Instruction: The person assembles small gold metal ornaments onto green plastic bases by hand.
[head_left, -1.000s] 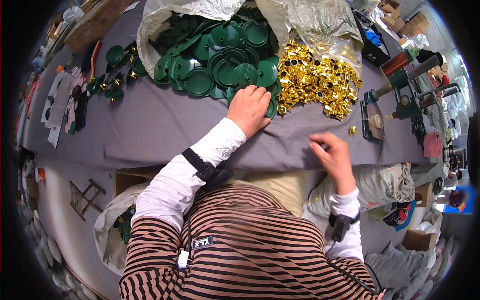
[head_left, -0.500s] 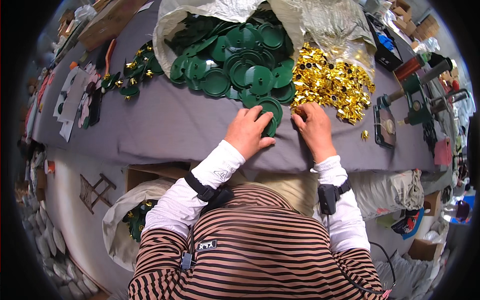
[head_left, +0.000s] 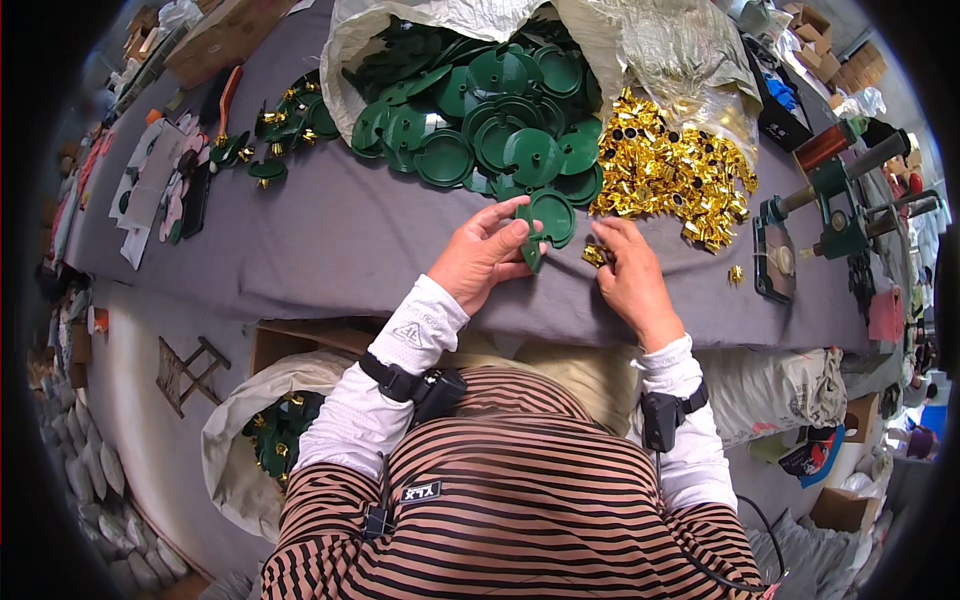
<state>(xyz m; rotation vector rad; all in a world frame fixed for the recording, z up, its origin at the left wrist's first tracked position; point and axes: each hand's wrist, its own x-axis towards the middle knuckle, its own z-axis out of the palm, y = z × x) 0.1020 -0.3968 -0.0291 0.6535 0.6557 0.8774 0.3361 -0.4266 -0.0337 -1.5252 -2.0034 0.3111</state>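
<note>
A green plastic disc, tilted nearly edge-on, is pinched between the thumb and fingers of my left hand. Just beyond it, another round green disc lies flat at the front of the heap of green discs, which spills from a white woven sack. My right hand grips a small shiny gold foil piece at its fingertips, a short way right of the held disc. Behind that hand spreads a pile of gold foil pieces with black round parts among them.
One loose gold piece lies near a green metal hand press at the right. Green discs with gold pieces and an orange-handled tool sit at the left. Below the table stands an open sack of similar pieces.
My left hand has lifted a green disc off the front of the heap and tilted it. My right hand has drawn back from the gold pile with a gold piece.
</note>
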